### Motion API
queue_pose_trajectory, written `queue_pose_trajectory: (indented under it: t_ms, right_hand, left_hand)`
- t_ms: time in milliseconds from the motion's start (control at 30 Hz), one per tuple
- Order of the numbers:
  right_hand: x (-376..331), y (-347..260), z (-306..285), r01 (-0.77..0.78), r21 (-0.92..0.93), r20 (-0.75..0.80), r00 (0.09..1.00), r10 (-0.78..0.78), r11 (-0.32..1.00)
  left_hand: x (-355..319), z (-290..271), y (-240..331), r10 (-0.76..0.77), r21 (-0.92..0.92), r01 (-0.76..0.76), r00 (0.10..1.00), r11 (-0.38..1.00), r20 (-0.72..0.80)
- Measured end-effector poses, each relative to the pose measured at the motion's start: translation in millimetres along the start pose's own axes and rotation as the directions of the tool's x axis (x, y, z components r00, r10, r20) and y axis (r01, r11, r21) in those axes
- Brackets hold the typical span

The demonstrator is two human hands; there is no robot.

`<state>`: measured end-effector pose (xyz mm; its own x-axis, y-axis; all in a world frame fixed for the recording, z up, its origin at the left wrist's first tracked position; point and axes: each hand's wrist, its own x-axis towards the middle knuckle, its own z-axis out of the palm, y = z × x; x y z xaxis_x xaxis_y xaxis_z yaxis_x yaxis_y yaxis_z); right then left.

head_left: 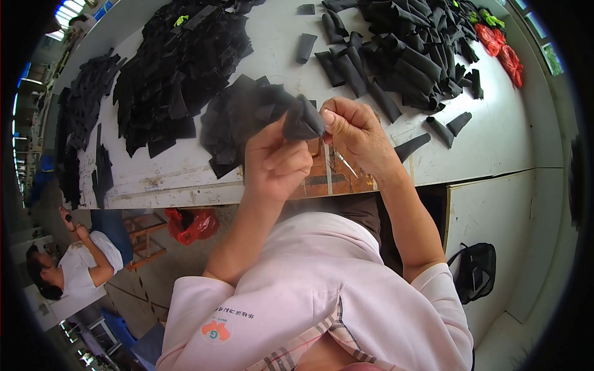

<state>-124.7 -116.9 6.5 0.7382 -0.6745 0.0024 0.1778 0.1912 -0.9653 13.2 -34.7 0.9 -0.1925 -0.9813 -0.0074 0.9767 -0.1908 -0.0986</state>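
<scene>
Above the front edge of the table, a small piece of black fabric (303, 121), folded or cupped, is in my left hand (276, 159), its fingers curled round it. My right hand (361, 135) meets it from the other side, thumb and forefinger pinched together at its edge. Whatever lies between those fingertips is too small to make out. Just behind my left hand lies a pile of flat black fabric pieces (232, 117). Past my right hand, a heap of rolled black fabric tubes (411, 59) spreads over the far right of the table.
Larger black fabric heaps (164, 74) cover the white table (204, 188) at the left. Red plastic bags (500, 52) rest at the far right, and another red bag (192, 224) hangs below. A black bag (475, 272) is at the right. A seated person (93, 263) is at the left.
</scene>
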Motion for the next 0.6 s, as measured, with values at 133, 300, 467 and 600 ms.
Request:
queue_pose_trajectory:
  t_ms: [133, 300, 467, 600]
  right_hand:
    - [7, 10, -12, -0.074, -0.175, 0.049, 0.995, 0.084, 0.982]
    - [-7, 45, -18, -0.14, -0.118, -0.015, 0.99, 0.14, 0.983]
    - [-10, 32, -20, -0.16, -0.266, -0.07, 0.987, 0.147, 0.951]
    - [-16, -9, -4, 0.076, -0.691, -0.114, 0.971, -0.212, 0.719]
  left_hand:
    - [0, -17, 2, 0.031, 0.078, -0.027, 0.999, 0.997, -0.041]
    - [-6, -14, -20, 0.363, 0.806, -0.083, 0.916, 0.586, -0.169]
    - [2, -4, -5, 0.32, 0.869, -0.262, 0.853, -0.42, 0.412]
    - [2, 1, -14, 0.427, 0.934, -0.344, 0.833, -0.096, 0.351]
